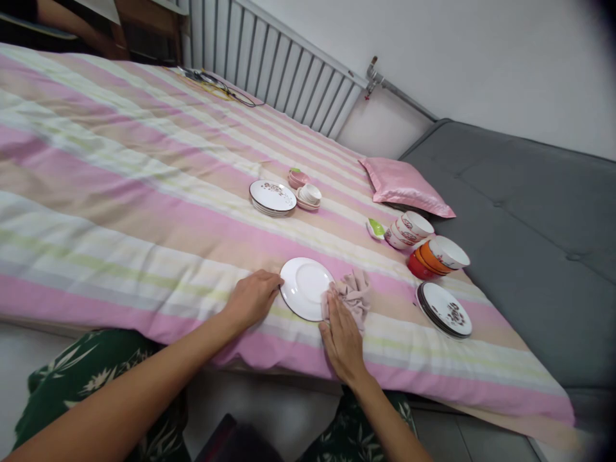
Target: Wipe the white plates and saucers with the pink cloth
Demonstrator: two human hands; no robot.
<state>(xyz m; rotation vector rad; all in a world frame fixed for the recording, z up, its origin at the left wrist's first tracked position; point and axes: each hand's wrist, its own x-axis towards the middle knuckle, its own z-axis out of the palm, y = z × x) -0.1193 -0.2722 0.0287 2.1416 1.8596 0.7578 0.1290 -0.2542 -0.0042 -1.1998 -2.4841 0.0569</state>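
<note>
A white plate (303,285) with a dark rim lies on the striped bedspread in front of me, its plain face up. My left hand (255,296) pinches the plate's left edge between thumb and fingers. On the plate's right side, my right hand (342,337) presses a crumpled pinkish cloth (355,295) against the surface. The cloth spills off to the right onto the bed. Right of the cloth sits a stack of flowered plates (445,309); beyond my left hand is another flowered stack (273,196).
Stacked orange and white bowls (440,255), patterned bowls (408,230) and a green leaf-shaped dish (376,228) stand at right. Small pink and white dishes (308,192) sit behind. A pink pillow (409,186), grey headboard (520,237) and cables (216,86) lie farther off.
</note>
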